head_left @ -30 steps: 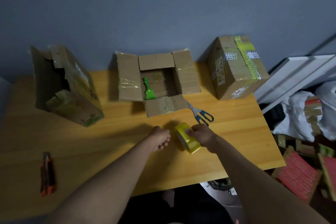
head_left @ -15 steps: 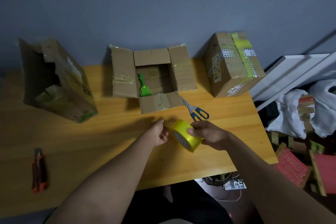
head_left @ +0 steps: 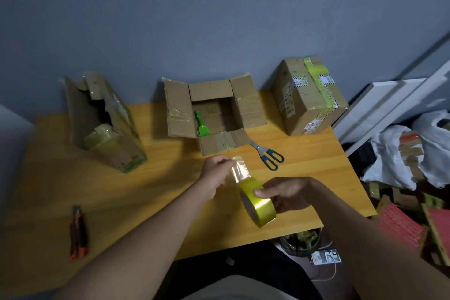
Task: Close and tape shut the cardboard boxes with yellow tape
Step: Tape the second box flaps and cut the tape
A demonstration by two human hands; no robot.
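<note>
My right hand (head_left: 285,192) grips a roll of yellow tape (head_left: 258,202) above the wooden table (head_left: 155,192). My left hand (head_left: 216,173) pinches the free end of the tape strip (head_left: 239,170), pulled a short way up and left off the roll. Behind them an open cardboard box (head_left: 214,109) lies with all flaps spread and a green tool (head_left: 202,126) inside. A torn box (head_left: 102,119) stands at the left. At the back right sits a closed box (head_left: 309,95) with yellow tape across its top.
Scissors with blue handles (head_left: 267,156) lie right of the open box's front flap. An orange and black utility knife (head_left: 78,234) lies near the table's front left edge. Right of the table are white boards (head_left: 389,102), bags and piled clutter (head_left: 414,153).
The roll was lifted off the table and turned. My left hand took hold of the tape's end and peeled a short strip away from the roll.
</note>
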